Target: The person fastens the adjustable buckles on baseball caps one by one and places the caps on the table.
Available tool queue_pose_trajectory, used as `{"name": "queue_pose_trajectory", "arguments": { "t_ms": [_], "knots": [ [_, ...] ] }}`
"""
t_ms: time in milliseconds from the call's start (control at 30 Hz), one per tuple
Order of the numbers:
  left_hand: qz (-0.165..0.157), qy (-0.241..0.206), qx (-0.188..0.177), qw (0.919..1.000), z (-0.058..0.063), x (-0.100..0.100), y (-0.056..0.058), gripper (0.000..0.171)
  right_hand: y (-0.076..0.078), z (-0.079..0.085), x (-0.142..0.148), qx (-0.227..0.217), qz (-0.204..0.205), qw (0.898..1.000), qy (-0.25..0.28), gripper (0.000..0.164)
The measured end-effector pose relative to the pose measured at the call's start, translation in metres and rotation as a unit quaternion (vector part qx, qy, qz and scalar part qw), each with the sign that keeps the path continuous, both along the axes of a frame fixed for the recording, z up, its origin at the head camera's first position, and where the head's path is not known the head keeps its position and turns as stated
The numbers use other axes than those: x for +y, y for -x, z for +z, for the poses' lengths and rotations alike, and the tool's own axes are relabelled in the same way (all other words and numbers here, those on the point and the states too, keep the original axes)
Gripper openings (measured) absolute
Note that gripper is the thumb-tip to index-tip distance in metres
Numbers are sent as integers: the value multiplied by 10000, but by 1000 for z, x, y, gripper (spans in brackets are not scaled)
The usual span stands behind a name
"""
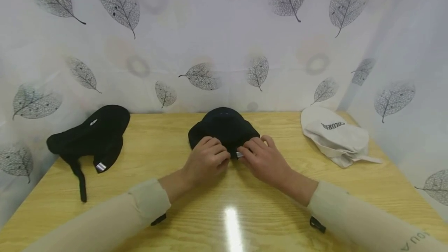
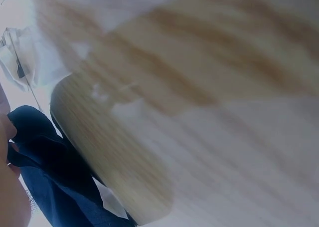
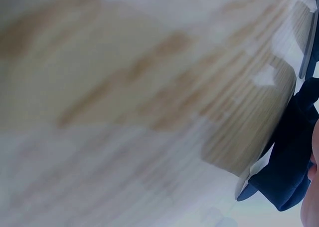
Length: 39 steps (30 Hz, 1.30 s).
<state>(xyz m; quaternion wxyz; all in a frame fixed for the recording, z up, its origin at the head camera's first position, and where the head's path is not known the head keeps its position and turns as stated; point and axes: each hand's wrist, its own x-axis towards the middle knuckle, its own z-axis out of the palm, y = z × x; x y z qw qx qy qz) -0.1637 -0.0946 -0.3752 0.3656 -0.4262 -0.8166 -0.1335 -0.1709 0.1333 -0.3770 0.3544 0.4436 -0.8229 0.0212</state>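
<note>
In the head view a black cap [image 1: 224,123] sits at the middle of the table, its rounded part toward the back. My left hand [image 1: 207,158] grips its near edge on the left, fingers curled over the fabric. On the right side of that edge my right hand [image 1: 265,161] pinches the fabric beside a small whitish tag [image 1: 239,154]. The two hands are a short gap apart. Both wrist views show the cap as dark blue cloth [image 2: 55,172] [image 3: 289,157] by the fingers; the fingertips are partly hidden.
A second black cap [image 1: 105,135] lies at the left, its strap [image 1: 82,182] hanging toward the front. At the right lies an off-white cap [image 1: 336,133] with dark lettering. Behind the wooden table [image 1: 196,221] hangs a leaf-patterned curtain [image 1: 224,42].
</note>
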Motion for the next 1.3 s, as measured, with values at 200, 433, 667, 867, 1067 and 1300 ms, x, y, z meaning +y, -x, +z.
{"name": "queue_pose_trajectory", "arguments": {
  "t_ms": [200,433,667,867,1067,1300],
  "knots": [
    [-140,-61,87,9998,-1,2,0,5,-2,0,-1,41,-72,9999,-81,25],
    [-161,-37,58,9998,-1,6,1,5,-2,2,-1,54,-35,10000,-29,27],
    [93,156,-286,9994,1,5,-1,7,-2,2,1,3,-89,9999,-69,27],
    [296,134,-299,9990,2,0,-4,10,-2,2,-1,-28,-52,10000,-54,25],
    [210,1,-202,9996,3,-3,-2,8,0,2,-3,60,-56,9999,-111,25],
    [103,111,-269,9995,3,-1,-2,6,1,3,1,333,-2,9981,-526,27]
  ]
}}
